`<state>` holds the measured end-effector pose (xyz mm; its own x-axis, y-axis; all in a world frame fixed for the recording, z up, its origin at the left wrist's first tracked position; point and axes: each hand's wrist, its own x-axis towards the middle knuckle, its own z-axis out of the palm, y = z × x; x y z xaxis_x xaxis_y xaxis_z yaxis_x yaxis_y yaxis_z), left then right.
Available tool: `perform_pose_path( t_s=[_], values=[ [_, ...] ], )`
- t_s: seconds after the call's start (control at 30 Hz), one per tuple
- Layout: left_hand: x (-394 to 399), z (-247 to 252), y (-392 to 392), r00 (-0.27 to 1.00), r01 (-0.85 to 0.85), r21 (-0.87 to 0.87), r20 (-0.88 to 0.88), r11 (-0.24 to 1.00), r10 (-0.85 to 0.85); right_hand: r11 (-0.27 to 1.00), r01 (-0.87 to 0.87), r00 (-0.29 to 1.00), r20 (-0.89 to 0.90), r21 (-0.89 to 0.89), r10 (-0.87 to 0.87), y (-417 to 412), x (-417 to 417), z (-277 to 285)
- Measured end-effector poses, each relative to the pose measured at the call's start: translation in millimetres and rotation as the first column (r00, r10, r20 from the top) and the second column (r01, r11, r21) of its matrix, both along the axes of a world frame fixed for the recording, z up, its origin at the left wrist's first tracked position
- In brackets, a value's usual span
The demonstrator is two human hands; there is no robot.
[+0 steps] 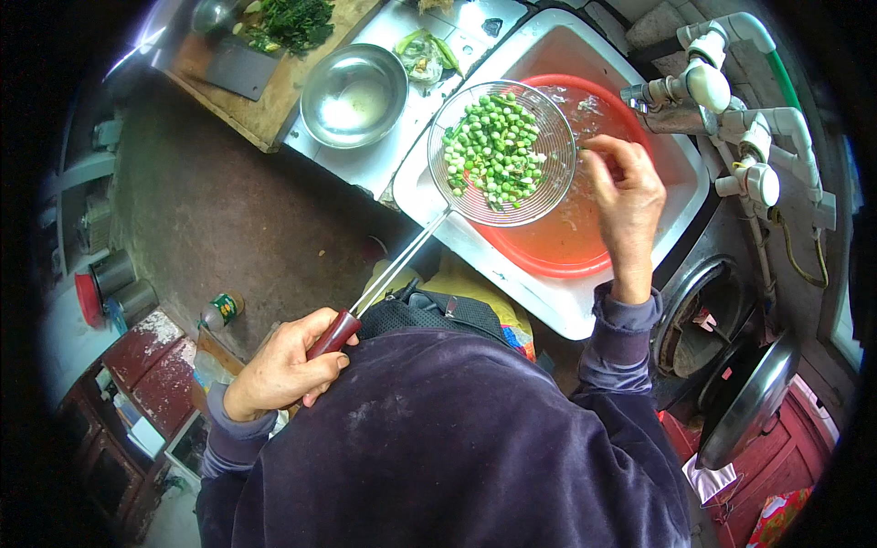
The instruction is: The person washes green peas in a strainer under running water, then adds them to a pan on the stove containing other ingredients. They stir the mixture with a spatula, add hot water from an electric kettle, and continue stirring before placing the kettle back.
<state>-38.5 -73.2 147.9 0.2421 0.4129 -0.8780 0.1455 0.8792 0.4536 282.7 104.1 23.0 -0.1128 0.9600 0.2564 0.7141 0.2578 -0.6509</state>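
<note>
My left hand (pixel 294 366) grips the dark red handle of a wire strainer (pixel 558 185). Green peas or beans with bits of greens (pixel 493 147) lie in the strainer's bowl, held over the left part of a red plastic basin (pixel 548 267). The basin, with water and floating bits in it, stands in a white sink (pixel 425 185). Just right of the strainer's rim, above the basin, is my right hand (pixel 627 198). Its thumb and forefinger are bent close together, near a small dark green bit; whether they pinch it is unclear.
Left of the sink stand a metal bowl (pixel 354 96) and a plastic bag with green scraps (pixel 421 58). A cleaver (pixel 240 67) and leafy greens (pixel 294 24) lie on a wooden board (pixel 274 116). Taps (pixel 706 85) jut over the sink's right side; a stove (pixel 699 308) is below them.
</note>
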Motion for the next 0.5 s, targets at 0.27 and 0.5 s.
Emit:
perform_pose_path(
  t_s=[0.27, 0.5],
  values=[
    [2.2, 2.8, 0.0, 1.0, 0.027, 0.023, 0.003, 0.999, -0.027, 0.975, -0.211, 0.956, 0.194, -0.068, 0.221, -16.7, -70.7, 1.9],
    [4.9, 0.1, -5.5, 0.998, 0.062, 0.051, -0.028, 0.997, -0.06, 0.966, -0.222, 0.908, 0.334, -0.134, 0.255, -16.8, -75.6, -4.3]
  ],
)
